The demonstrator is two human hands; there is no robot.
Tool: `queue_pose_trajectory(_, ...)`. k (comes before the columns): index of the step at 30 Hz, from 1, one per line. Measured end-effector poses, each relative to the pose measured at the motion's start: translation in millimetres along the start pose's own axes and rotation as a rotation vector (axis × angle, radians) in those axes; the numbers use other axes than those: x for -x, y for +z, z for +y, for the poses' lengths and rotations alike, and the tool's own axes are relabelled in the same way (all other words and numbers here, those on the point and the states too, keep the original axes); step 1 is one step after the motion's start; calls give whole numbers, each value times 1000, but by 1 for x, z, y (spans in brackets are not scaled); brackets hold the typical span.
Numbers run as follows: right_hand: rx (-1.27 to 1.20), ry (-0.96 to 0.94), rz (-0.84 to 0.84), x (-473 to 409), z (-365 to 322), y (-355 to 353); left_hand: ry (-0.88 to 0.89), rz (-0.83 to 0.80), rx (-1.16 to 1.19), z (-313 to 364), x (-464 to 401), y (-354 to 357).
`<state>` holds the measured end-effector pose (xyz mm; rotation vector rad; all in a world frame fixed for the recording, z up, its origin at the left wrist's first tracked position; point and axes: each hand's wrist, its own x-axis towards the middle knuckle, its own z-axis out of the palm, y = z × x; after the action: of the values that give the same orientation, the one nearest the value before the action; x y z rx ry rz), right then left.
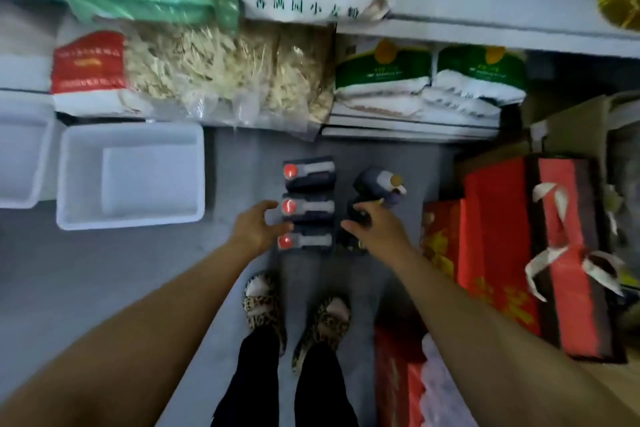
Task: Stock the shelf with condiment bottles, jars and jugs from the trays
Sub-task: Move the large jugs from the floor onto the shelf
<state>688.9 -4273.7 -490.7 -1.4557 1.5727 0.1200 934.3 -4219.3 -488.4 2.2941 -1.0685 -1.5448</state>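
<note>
I see the shelf [415, 128] of bagged goods above a white tray [83, 218] on the floor. Three red-capped jugs [308, 206] stand in a row below. My left hand [258, 227] spreads loosely beside them; my right hand [375, 227] grips a dark bottle [356, 211].

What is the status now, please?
Left hand open beside three red-capped dark jugs. Right hand over a dark bottle, grip unclear. Nothing blocking.
</note>
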Motion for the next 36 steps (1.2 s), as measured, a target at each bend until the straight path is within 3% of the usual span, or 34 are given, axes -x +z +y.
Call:
queue_pose_trajectory(7, -146, 33, -47, -69, 74, 110, -50, -70, 20, -105, -87, 72)
queue_pose_trajectory(15, -352, 4, -42, -120, 140, 193, 62, -153, 104, -182, -154, 115)
queue_pose_trajectory(21, -391, -68, 3, -133, 150, 207, 120, -263, 282, -196, -164, 124)
queue_pose_trajectory(32, -398, -70, -1, -136, 145, 208, 180, -249, 75, -193, -172, 115)
queue_pose_trajectory(36, -233, -64, 10, -136, 135, 200, 140, -313, 70, -188, -179, 103)
